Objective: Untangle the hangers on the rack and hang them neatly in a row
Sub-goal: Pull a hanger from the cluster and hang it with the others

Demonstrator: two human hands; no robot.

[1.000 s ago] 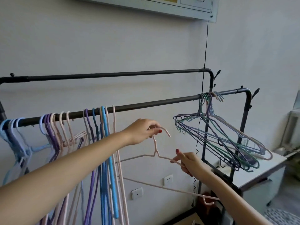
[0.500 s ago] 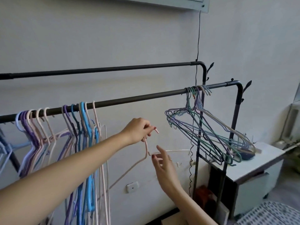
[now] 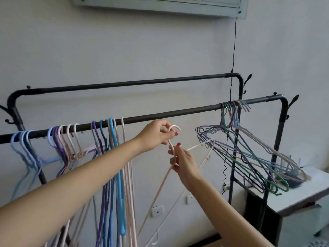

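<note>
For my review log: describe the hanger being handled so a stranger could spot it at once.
Find the front rail of the black rack. In the gap between the neat row and the tangled bunch is a pale pink hanger. It alone is off the rail, with the left hand pinching its hook and the right hand gripping its neck.

A white-framed board (image 3: pixel 160 4) is mounted high on the pale wall (image 3: pixel 124 50). From the board's lower right corner a thin black cable (image 3: pixel 233 50) is run down the wall. Two white sockets (image 3: pixel 157 210) are fixed low on the wall, far below the board, and a white cabinet (image 3: pixel 302 198) is placed below and right of it.
</note>
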